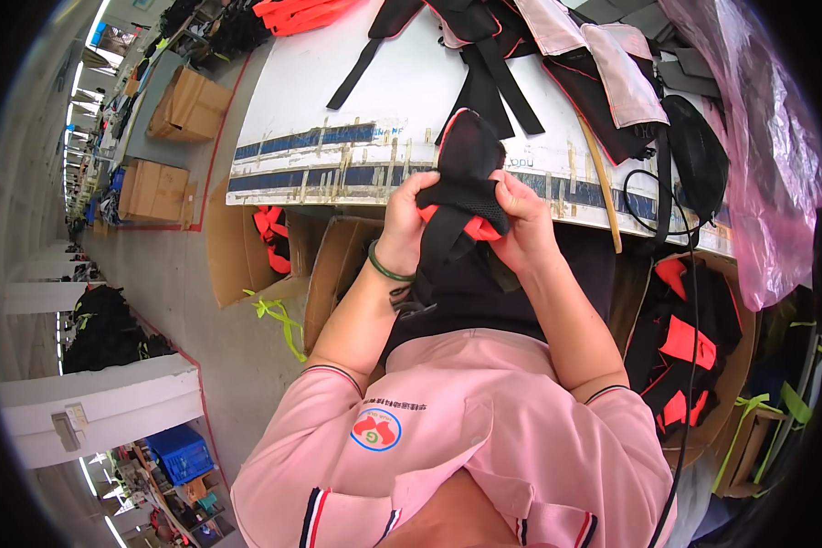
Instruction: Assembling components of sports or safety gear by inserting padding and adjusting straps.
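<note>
Between my two hands, just off the table's front edge, is a black padded strap piece [470, 151] with red-orange lining and mesh fabric. My left hand [407, 215] closes on its left side, thumb on top. On the other side my right hand [526, 217] pinches it, its fingers mostly hidden behind the fabric. The piece is folded over in the middle, and a red-orange patch shows under the fold. A black webbing strap [441, 239] hangs from it toward my waist, and a black plastic buckle [416, 309] dangles beside my left wrist.
The white table [310, 110] with taped front edge bears black straps [484, 82], pink-lined pieces [623, 78] and a wooden stick [601, 183]. Pink plastic film [767, 164] drapes at right. A cardboard box [735, 365] of black and red-orange pieces stands lower right; more boxes [237, 242] stand left.
</note>
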The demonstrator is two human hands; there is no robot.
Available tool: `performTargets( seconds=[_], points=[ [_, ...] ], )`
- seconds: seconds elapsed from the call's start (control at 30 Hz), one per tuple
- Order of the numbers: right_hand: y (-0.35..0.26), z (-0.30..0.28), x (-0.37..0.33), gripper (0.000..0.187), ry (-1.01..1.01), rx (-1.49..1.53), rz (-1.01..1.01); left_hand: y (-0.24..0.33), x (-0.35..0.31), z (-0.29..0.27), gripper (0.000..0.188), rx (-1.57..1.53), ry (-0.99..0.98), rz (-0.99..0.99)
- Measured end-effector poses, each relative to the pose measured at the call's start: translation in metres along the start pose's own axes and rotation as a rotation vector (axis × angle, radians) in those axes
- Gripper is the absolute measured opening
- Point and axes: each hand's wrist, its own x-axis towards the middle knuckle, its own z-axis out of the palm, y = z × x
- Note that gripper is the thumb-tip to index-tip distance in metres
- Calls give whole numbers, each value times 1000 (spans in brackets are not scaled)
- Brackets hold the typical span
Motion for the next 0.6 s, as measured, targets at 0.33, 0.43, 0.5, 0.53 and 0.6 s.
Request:
performTargets(
  seconds=[0.33, 0.43, 0.5, 0.53, 0.6],
  points=[
    [-26, 15, 4, 8, 57, -121, -158, -24, -2, 25, 48, -36, -91, 61],
    [-22, 9, 2, 8, 77, -334, -183, -33, -6, 15, 49, -58, 18, 41],
    [-19, 8, 1, 9, 113, -406, -180, -34, -3, 2, 51, -72, -24, 63],
    [-17, 3, 0, 9, 168, -598, -223, -33, -2, -4, 53, -84, -68, 83],
    [-14, -7, 0, 11, 227, -793, -271, -23, 0, -2, 54, -95, -120, 77]
  ],
)
